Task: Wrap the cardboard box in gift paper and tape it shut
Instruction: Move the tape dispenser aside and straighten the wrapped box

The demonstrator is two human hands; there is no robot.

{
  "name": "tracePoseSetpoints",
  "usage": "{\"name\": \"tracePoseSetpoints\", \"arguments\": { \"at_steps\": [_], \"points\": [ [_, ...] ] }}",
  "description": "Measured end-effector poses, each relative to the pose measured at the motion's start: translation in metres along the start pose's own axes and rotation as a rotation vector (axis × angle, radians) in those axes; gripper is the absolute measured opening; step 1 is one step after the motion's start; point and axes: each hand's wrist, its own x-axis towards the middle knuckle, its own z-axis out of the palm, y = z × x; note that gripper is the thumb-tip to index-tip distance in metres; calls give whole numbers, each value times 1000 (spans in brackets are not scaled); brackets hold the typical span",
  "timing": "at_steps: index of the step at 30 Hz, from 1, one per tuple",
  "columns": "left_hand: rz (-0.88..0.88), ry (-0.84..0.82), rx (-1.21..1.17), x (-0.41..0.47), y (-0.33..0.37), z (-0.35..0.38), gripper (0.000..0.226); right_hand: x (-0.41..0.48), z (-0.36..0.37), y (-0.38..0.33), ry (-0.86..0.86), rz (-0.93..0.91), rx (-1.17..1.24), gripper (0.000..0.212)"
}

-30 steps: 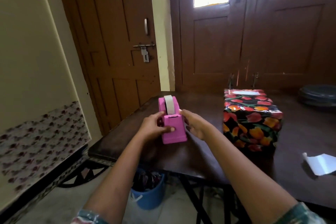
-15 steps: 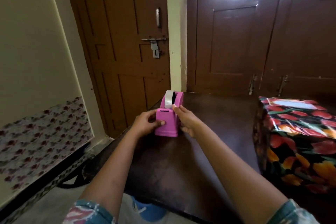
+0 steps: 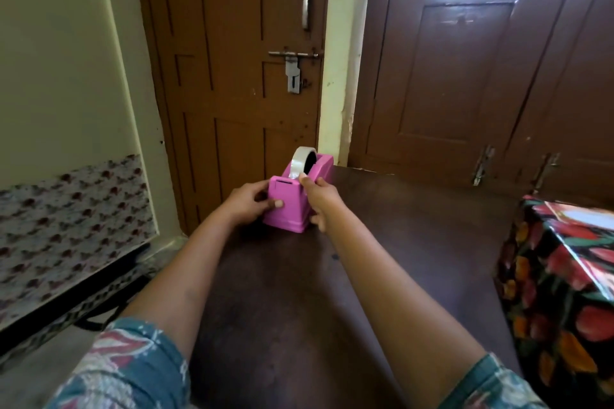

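- Left hand (image 3: 247, 204) is gripping the pink plastic tape dispenser (image 3: 289, 209): fingers are curling round its left wall and the thumb is lying flat on its near face. My read: it's anchoring the dispenser so a pull on the tape won't drag it.
- Right hand (image 3: 320, 197) is sitting on the dispenser's right side, fingers curled against that wall. One fingertip is reaching onto the roll of clear tape (image 3: 299, 159), just above the dispenser's cutter end.
- Can't tell if the tape's free end is actually being pinched; it's too small to see.
- The roll is standing upright in the dispenser's slot and feeding toward the cutter end facing the person, so a pull would come straight back.
- The dispenser is sitting on the dark brown wooden table (image 3: 382, 259), near its far left corner.
- The box wrapped in glossy black floral gift paper (image 3: 558, 276) is standing well to the right of the dispenser and nearer the person, partly cut off by the frame. Neither hand is touching it.
- The paper is already covering every box face in view, so my judgement is that taping is the step in hand.
- The brown panelled wooden door (image 3: 232, 93) with the metal slide latch (image 3: 294, 66) is standing shut behind the dispenser.
- Writing: nothing readable on the dispenser, roll or box. A pale patch is showing on the box top, with no legible text.
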Motion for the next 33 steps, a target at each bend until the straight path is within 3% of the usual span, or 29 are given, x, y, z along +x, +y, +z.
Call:
{"name": "tracePoseSetpoints", "arguments": {
  "at_steps": [12, 24, 28, 33],
  "points": [
    [-44, -17, -14, 6, -1, -4, 56, 8, 9, -3, 39, -6, -4, 51],
    [-186, 59, 15, -29, 9, 15, 52, -55, 3, 15, -12, -62, 115, 48],
    [-236, 194, -40, -58, 18, 23, 60, -91, -15, 12, -6, -115, 76, 49],
    [-147, 301, -101, -104, 59, 37, 52, -154, -51, -5, 24, -196, 31, 49]
  ]
}}
